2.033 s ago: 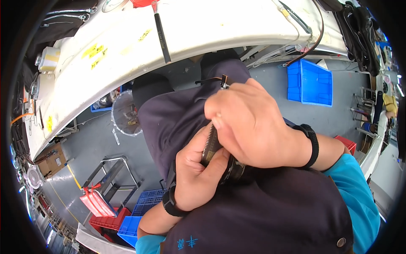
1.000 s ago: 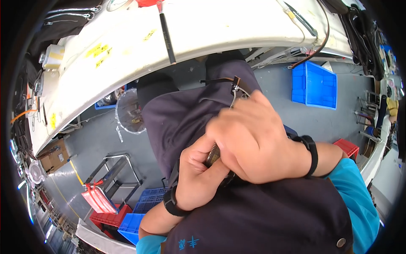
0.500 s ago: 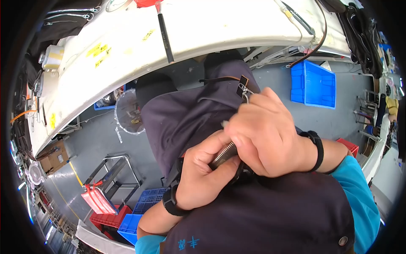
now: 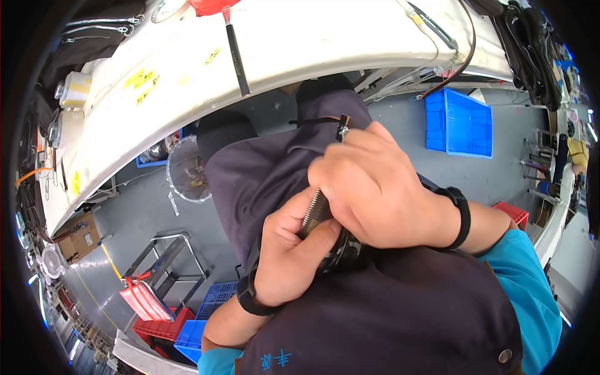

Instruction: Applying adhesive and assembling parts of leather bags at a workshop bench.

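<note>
Over my lap, my left hand (image 4: 290,253) grips a dark zipper (image 4: 317,215) between thumb and fingers, its metal teeth showing along one edge. My right hand (image 4: 378,187) is closed on the zipper's farther part, against the left fingertips. Its fingers hide most of what they hold. Just beyond the right knuckles a small metal fitting (image 4: 343,130) shows, with a thin dark strap (image 4: 315,120) running left from it across my apron (image 4: 269,159). Some dark patterned material (image 4: 340,253) hangs below the hands.
A white table (image 4: 181,69) curves ahead, bearing a brush with a black handle (image 4: 236,59) and a red piece (image 4: 211,6). On the floor are a blue bin (image 4: 465,125) at right, a clear-lined round bin (image 4: 187,169) and a metal-framed cart (image 4: 165,256) at left.
Both hands have shifted slightly left. My right hand has turned a little, and more of the zipper's toothed edge and the patterned material below now shows.
</note>
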`<state>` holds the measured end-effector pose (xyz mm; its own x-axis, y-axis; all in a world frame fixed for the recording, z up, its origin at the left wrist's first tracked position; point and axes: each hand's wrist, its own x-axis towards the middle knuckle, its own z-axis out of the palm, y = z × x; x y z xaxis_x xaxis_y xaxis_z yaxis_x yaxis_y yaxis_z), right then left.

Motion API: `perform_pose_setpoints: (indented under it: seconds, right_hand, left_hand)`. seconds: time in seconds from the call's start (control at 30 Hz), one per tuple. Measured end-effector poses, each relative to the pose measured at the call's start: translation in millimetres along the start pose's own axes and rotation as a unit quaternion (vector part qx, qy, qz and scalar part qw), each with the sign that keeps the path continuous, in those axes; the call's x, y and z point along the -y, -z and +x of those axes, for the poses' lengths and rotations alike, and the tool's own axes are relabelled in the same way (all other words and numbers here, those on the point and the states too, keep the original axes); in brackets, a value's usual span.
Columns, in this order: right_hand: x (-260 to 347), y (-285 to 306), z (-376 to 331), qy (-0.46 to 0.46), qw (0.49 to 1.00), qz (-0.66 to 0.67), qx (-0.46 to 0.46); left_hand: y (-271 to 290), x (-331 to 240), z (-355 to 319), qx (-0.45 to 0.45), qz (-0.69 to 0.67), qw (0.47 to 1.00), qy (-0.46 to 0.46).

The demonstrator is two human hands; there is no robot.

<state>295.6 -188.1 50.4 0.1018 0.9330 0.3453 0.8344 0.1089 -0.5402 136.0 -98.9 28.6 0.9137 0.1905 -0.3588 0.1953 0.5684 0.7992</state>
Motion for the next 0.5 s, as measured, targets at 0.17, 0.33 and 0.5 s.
perform_pose_setpoints:
  seconds: [0.17,0.33,0.5]
  right_hand:
    - [-18,7,4,-0.090,0.987,0.004,-0.130]
    - [-4,19,-8,-0.159,0.959,0.228,-0.062]
    - [1,13,-10,-0.128,0.970,0.204,-0.039]
  left_hand:
    - [-8,-10,-2,-0.025,-0.063,0.998,-0.005]
    - [-5,-11,-1,-0.008,-0.080,0.997,-0.002]
    - [-4,-10,1,-0.019,-0.004,0.999,-0.027]
